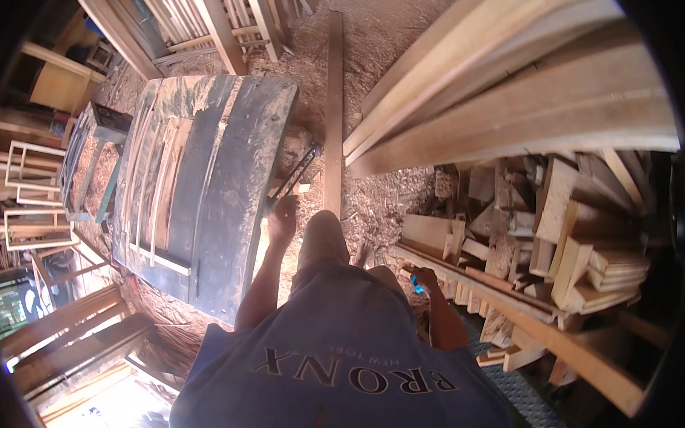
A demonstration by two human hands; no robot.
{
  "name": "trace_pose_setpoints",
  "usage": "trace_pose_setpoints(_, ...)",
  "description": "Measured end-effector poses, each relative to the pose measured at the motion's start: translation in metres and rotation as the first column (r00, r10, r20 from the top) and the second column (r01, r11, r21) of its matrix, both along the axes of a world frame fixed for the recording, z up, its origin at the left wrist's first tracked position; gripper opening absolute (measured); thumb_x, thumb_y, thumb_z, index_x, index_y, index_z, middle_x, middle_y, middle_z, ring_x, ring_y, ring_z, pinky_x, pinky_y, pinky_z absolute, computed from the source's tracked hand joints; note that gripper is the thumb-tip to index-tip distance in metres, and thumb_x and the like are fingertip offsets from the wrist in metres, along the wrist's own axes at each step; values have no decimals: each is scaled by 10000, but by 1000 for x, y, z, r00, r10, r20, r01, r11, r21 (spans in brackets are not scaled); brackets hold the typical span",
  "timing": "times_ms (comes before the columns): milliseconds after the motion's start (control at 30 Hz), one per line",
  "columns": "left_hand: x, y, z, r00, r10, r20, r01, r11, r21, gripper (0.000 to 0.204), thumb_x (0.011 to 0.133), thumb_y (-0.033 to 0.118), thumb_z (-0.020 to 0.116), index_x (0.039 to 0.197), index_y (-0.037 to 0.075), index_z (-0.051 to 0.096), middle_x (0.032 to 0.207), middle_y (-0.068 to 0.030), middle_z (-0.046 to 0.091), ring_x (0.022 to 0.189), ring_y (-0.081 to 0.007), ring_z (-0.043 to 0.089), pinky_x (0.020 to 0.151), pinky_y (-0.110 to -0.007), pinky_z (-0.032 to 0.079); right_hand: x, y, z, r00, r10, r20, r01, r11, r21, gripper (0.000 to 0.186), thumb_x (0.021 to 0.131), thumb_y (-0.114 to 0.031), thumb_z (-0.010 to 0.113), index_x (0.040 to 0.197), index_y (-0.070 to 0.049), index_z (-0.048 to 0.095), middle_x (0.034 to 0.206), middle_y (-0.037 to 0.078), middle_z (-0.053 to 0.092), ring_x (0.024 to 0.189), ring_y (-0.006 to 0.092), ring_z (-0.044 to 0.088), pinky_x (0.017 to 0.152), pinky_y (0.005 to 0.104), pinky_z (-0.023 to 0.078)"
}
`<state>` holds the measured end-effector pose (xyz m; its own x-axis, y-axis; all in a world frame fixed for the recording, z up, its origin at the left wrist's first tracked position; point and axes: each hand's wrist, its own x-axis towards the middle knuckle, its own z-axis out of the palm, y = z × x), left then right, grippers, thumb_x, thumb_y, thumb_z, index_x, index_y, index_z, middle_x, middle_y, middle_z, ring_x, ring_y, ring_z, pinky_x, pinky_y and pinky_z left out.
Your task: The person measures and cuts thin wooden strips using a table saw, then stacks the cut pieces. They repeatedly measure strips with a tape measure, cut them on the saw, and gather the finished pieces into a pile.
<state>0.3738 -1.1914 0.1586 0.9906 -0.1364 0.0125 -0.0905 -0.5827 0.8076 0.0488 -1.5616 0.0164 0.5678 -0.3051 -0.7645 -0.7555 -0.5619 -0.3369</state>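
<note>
I'm in a woodworking wkshp: shavings (404, 34) cover the flr, esp. past the table (232, 180), whose dark top is dusty w/ sawdust & carries thin wood strips (164, 182). On my R, lg. planks (535, 117) jut in above a jumbled pile of offcuts (581, 251), mixed szs. & shapes. Slatted timber frames (219, 30) stand beyond the table; more lumber & open rect. frames fill the L side.

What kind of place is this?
Most likely a woodworking shop: shavings strewn over the floor, long boards and a heap of offcuts at right, and wood strips lying on a dark worktop.
</note>
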Motion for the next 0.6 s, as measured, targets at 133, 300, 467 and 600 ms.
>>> trace_pose_setpoints(133,74,-13,58,974,113,197,-123,992,37,185,914,66,544,1049,35,668,999,-163,688,832,-325,699,755,-413,551,62,1,-4,679,730,72,-707,678,-203,262,879,-316,542,938,-124,709,873,140,718,835,322,710,721,476,541)
trace_pose_setpoints(300,172,-18,56,933,151,328,-203,971,129,199,911,51,560,1091,58,644,1172,-170,614,1055,-353,623,904,-441,499,154,21,-6,560,820,117,-820,569,-63,323,904,-334,524,994,-82,707,944,141,727,892,329,707,775,481,534)
trace_pose_setpoints(467,281,-39,18,978,109,178,-162,933,320,603,904,324,649,1438,147,434,1566,-230,244,1434,-457,224,1151,-597,176,265,37,20,532,846,46,-847,530,44,251,855,-308,603,963,-109,712,901,147,720,860,330,705,761,470,549)
trace_pose_setpoints(600,331,-68,14,996,-31,-80,73,801,594,780,917,521,558,1538,133,290,1618,-212,106,1486,-441,80,1135,-679,-28,382,37,74,827,557,76,-561,827,48,320,836,-370,653,926,-74,735,942,176,722,858,337,701,763,442,543)
